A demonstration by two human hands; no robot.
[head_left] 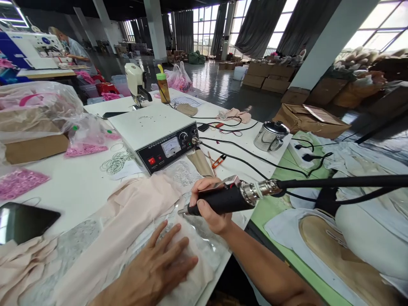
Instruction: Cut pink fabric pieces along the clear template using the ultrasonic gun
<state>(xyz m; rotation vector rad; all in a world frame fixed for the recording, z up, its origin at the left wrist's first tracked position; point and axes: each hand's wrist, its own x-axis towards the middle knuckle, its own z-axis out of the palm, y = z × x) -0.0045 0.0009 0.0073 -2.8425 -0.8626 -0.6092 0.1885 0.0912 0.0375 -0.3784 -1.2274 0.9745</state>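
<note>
My right hand (212, 208) is wrapped round a black handheld ultrasonic tool (223, 198) with a metal tip. A thick cable leaves its back end toward the right. The tip points left and down, close to pale pink fabric (134, 212); whether it touches is unclear. My left hand (159, 263) lies flat with fingers spread on whitish fabric and clear plastic sheeting (204, 236) just below the tip. Behind them stands a black-fronted control box (168, 146) with a dial and a red switch, and a cable plugged into it.
At left are a phone (27, 221), bags of pink pieces (22, 182) and pale elastic loops (116, 165). A steel pot (270, 136), orange snips (219, 160) and cables lie to the right. A power strip (301, 155) sits on the green surface. A person works at a distant sewing machine.
</note>
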